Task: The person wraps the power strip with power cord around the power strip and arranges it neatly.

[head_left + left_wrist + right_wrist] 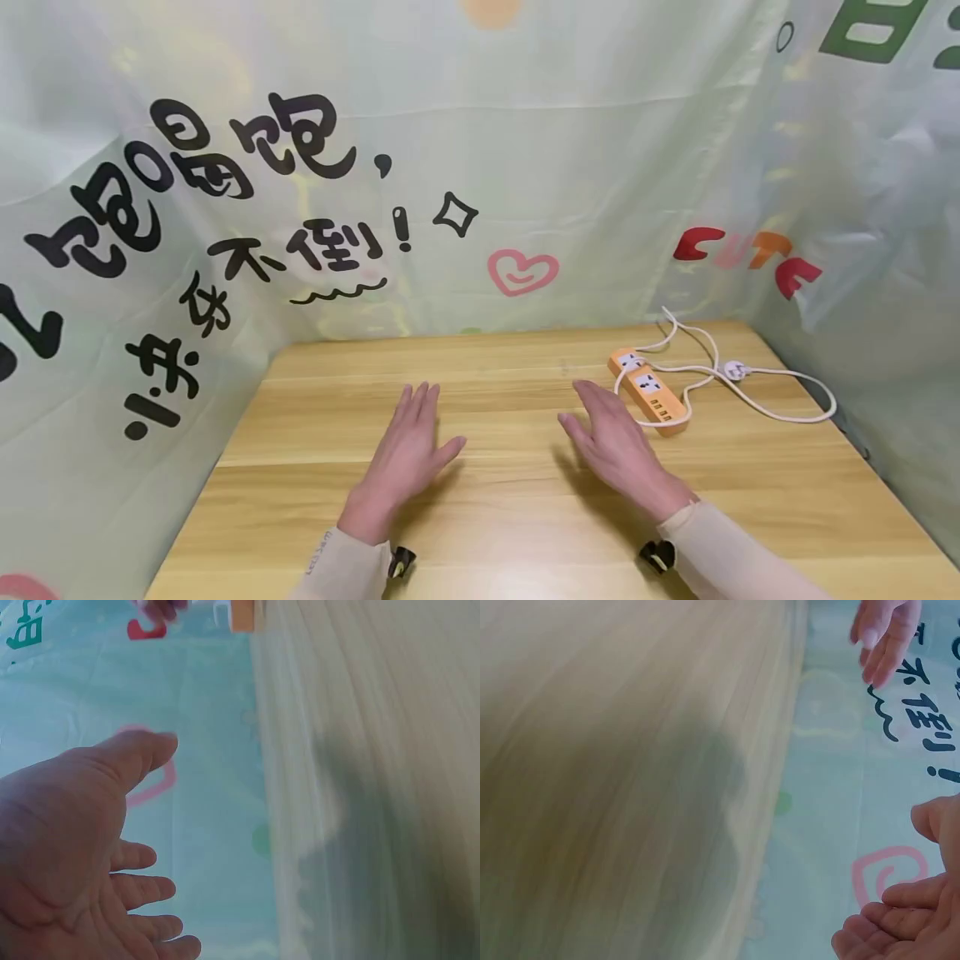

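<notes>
My left hand (405, 458) hovers over the left-middle of the wooden table (480, 533), fingers straight, thumb spread, holding nothing. Opposite it, my right hand (618, 446) is likewise stretched out and holds nothing. Both cast shadows on the tabletop. Nearest the right hand lies an orange power strip (651, 393) with white sockets, just beyond its fingers to the right. A white cord (787, 419) loops around the strip, and its plug (735, 371) rests to the right. In the left wrist view, the left palm (52, 840) shows bare; the right wrist view shows the right fingers (907, 911) slightly bent.
A pale printed cloth (600, 167) hangs behind the table and along both sides, with black characters, a pink heart (522, 273) and coloured letters. The table's back edge meets this cloth. Dark straps (657, 556) show at both sleeve cuffs.
</notes>
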Demonstrator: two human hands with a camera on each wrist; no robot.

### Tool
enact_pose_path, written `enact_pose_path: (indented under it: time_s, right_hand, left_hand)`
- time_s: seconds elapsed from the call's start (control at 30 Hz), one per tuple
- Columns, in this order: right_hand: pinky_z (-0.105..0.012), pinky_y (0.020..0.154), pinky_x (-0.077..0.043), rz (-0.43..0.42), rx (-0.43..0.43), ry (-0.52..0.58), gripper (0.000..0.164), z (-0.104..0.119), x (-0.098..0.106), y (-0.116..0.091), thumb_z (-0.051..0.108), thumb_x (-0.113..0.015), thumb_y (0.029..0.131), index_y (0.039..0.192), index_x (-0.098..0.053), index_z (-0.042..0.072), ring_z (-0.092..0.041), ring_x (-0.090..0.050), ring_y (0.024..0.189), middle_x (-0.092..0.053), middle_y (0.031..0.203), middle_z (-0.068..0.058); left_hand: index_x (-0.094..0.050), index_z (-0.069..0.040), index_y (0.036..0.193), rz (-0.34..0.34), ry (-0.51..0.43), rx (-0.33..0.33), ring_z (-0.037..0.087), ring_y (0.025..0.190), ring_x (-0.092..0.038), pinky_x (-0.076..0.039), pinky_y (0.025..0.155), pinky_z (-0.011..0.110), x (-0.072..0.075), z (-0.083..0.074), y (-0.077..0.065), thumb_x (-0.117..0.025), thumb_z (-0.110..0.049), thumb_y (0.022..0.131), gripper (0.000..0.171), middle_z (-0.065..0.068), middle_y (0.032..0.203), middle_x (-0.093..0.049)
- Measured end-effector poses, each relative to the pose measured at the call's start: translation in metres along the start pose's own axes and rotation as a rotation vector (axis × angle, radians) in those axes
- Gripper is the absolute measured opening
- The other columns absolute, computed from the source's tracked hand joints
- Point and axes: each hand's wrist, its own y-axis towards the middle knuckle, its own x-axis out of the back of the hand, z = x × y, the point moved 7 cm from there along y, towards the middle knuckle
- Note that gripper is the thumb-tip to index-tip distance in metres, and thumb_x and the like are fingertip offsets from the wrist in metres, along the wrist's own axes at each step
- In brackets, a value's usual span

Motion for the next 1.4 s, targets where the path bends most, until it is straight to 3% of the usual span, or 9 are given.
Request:
enact_pose_path:
  time_s: [0.2,0.47,0.77,1.03,1.1,1.23,1.4]
  right_hand:
    - [-0.063,0.12,-0.034,0.063,-0.103,0.117,0.062,-0.007,-0.017,0.017,0.031,-0.059,0.11,0.157,-0.041,-0.005,-0.05,-0.043,0.147,-0.043,0.159,-0.031]
    - [-0.065,0.123,-0.025,0.068,-0.226,0.078,0.065,-0.039,-0.011,0.025,0.032,-0.055,0.11,0.157,-0.037,-0.009,-0.053,-0.032,0.151,-0.033,0.163,-0.033]
    - [-0.065,0.125,-0.021,0.029,-0.286,0.008,0.069,-0.062,0.011,0.031,0.035,-0.051,0.111,0.156,-0.033,-0.014,-0.056,-0.026,0.152,-0.029,0.163,-0.038]
    - [-0.068,0.124,-0.019,0.046,-0.325,-0.078,0.071,-0.078,0.007,0.039,0.027,-0.055,0.108,0.153,-0.028,-0.021,-0.063,-0.023,0.149,-0.024,0.16,-0.046]
    - [-0.071,0.121,-0.023,0.05,-0.345,-0.115,0.072,-0.082,0.005,0.041,0.026,-0.058,0.105,0.151,-0.029,-0.021,-0.065,-0.025,0.146,-0.029,0.155,-0.047]
    - [-0.083,0.112,-0.02,0.087,-0.438,-0.158,0.075,-0.095,0.0,0.041,0.025,-0.058,0.101,0.153,-0.025,-0.017,-0.066,-0.023,0.145,-0.027,0.153,-0.045]
    - [-0.08,0.104,-0.03,0.082,-0.498,-0.176,0.067,-0.105,0.0,0.039,0.017,-0.048,0.1,0.154,-0.025,-0.015,-0.065,-0.035,0.132,-0.036,0.141,-0.046]
  left_hand:
    - [-0.027,-0.003,0.165,0.035,-0.109,-0.007,0.04,0.162,-0.015,-0.02,0.129,0.057,-0.017,-0.026,0.013,-0.07,-0.052,0.099,0.093,0.021,0.172,-0.025]
    - [-0.026,-0.007,0.166,0.071,-0.238,-0.033,0.038,0.161,-0.019,-0.025,0.127,0.056,-0.044,-0.059,0.022,-0.066,-0.054,0.101,0.09,0.016,0.173,-0.026]
    - [-0.026,-0.013,0.167,0.126,-0.34,-0.044,0.031,0.16,-0.025,-0.028,0.127,0.053,-0.063,-0.076,0.024,-0.062,-0.055,0.102,0.086,0.013,0.173,-0.028]
    - [-0.028,-0.013,0.167,0.153,-0.402,-0.089,0.03,0.158,-0.032,-0.03,0.126,0.051,-0.077,-0.094,0.027,-0.064,-0.05,0.103,0.082,0.012,0.171,-0.032]
    - [-0.028,-0.013,0.167,0.163,-0.407,-0.095,0.029,0.158,-0.032,-0.03,0.126,0.051,-0.081,-0.098,0.028,-0.063,-0.048,0.104,0.08,0.011,0.171,-0.032]
    - [-0.031,-0.014,0.166,0.18,-0.422,-0.085,0.028,0.157,-0.033,-0.031,0.126,0.051,-0.087,-0.103,0.031,-0.063,-0.044,0.105,0.075,0.007,0.171,-0.034]
    - [-0.032,-0.016,0.166,0.193,-0.42,-0.083,0.026,0.157,-0.034,-0.032,0.126,0.05,-0.093,-0.107,0.035,-0.061,-0.041,0.106,0.071,0.004,0.171,-0.034]
